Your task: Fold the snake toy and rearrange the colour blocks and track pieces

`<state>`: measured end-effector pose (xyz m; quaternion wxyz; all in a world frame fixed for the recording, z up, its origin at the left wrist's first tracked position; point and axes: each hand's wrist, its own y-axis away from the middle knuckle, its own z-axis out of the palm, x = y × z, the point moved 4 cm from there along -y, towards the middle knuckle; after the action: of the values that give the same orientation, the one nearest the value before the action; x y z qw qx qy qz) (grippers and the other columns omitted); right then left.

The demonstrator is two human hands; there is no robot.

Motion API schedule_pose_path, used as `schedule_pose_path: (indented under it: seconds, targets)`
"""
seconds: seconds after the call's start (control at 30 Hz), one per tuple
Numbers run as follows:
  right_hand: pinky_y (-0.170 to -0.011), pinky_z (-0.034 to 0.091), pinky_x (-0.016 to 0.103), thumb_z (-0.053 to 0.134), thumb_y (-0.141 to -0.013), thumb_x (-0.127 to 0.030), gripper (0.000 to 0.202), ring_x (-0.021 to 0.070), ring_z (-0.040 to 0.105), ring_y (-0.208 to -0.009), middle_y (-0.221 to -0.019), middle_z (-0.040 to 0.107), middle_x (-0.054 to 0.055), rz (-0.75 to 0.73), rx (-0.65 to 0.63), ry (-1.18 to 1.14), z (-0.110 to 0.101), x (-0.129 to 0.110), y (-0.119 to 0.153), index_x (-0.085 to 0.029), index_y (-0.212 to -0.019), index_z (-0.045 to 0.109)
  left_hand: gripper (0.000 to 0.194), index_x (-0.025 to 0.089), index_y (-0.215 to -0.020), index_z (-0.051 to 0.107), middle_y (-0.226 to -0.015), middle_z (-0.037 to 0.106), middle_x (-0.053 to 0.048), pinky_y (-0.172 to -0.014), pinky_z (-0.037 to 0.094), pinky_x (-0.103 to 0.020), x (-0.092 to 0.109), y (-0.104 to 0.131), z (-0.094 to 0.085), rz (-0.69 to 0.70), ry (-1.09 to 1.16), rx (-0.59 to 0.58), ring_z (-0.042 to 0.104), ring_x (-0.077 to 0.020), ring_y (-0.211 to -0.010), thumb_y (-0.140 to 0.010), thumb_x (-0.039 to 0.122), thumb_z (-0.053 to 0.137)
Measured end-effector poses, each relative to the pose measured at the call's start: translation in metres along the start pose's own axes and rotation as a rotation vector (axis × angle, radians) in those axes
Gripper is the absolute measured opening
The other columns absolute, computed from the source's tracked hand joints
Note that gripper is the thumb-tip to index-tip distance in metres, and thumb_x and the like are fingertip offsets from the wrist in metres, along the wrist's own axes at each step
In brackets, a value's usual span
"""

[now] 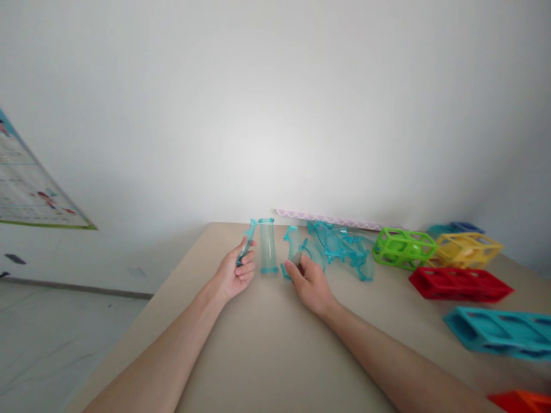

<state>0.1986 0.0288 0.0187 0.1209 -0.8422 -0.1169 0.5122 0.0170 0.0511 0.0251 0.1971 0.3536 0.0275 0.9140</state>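
My left hand [238, 268] is closed around a narrow see-through teal plastic piece [248, 246], held upright and tilted, its top end showing above the fingers. Between my hands a straight see-through track piece [267, 246] with teal ends lies on the table. My right hand [310, 281] is closed, thumb against fingers, on a curved see-through teal piece [313, 252]; the fingers hide part of it. Just behind that hand lies another see-through teal piece [293, 238]. A pile of similar teal pieces [344, 246] sits to its right.
Lattice blocks in green [404, 249], yellow [468, 250], red [460, 284], blue [501, 331] and orange [523, 401] line the right side of the table [258, 355]. A patterned strip [331, 219] lies along the wall. A poster [34, 183] hangs at left.
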Motion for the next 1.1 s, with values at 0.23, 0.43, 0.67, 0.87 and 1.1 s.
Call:
schedule_pose_path:
  seconds: [0.23, 0.43, 0.67, 0.87, 1.1]
  targets:
    - [-0.049, 0.026, 0.023, 0.045, -0.088, -0.040, 0.037, 0.0106, 0.037, -0.052, -0.053, 0.037, -0.006, -0.052, -0.106, 0.072, 0.005, -0.005, 0.002, -0.021, -0.058, 0.034, 0.025, 0.015, -0.083, 0.057, -0.044, 0.033, 0.010, -0.026, 0.018, -0.011, -0.006, -0.003, -0.005, -0.111, -0.064, -0.007, 0.028, -0.0014, -0.024, -0.096, 0.033, 0.044]
    - [-0.048, 0.023, 0.024, 0.044, -0.089, -0.039, 0.038, 0.0108, 0.035, -0.049, -0.050, 0.036, -0.005, -0.073, -0.064, 0.127, 0.003, -0.002, 0.001, -0.022, -0.057, 0.032, 0.024, 0.016, -0.083, 0.057, -0.045, 0.033, 0.010, -0.027, 0.021, -0.013, -0.007, -0.001, 0.003, -0.066, -0.091, -0.056, 0.027, -0.0025, -0.027, -0.091, 0.038, 0.052]
    - [-0.071, 0.042, 0.030, 0.040, -0.094, -0.038, 0.028, 0.0169, 0.052, -0.074, -0.075, 0.054, 0.003, -0.469, -0.206, 0.129, 0.004, -0.036, 0.018, -0.021, -0.073, 0.047, 0.015, 0.015, -0.067, 0.053, -0.059, 0.052, 0.002, -0.038, 0.037, -0.016, 0.011, -0.007, -0.013, 0.278, -0.045, 0.246, 0.050, -0.0068, -0.044, -0.081, 0.016, 0.051]
    - [-0.083, 0.045, 0.037, 0.039, -0.096, -0.029, 0.017, 0.0195, 0.055, -0.078, -0.082, 0.059, 0.004, -0.603, -0.368, 0.266, 0.017, -0.041, 0.022, -0.022, -0.083, 0.048, 0.009, 0.014, -0.074, 0.059, -0.050, 0.045, 0.004, -0.038, 0.032, -0.016, 0.017, -0.007, -0.020, 0.397, -0.019, 0.343, 0.047, -0.0071, -0.043, -0.072, 0.011, 0.051]
    - [-0.073, 0.044, 0.034, 0.041, -0.095, -0.029, 0.018, 0.0211, 0.055, -0.076, -0.077, 0.057, 0.005, -0.422, -0.132, 0.421, 0.013, -0.020, 0.007, -0.022, -0.080, 0.048, 0.026, 0.013, -0.086, 0.063, -0.052, 0.053, 0.004, -0.046, 0.041, -0.019, 0.009, -0.004, -0.005, 0.293, -0.186, 0.253, 0.055, -0.0096, -0.048, -0.063, 0.005, 0.054]
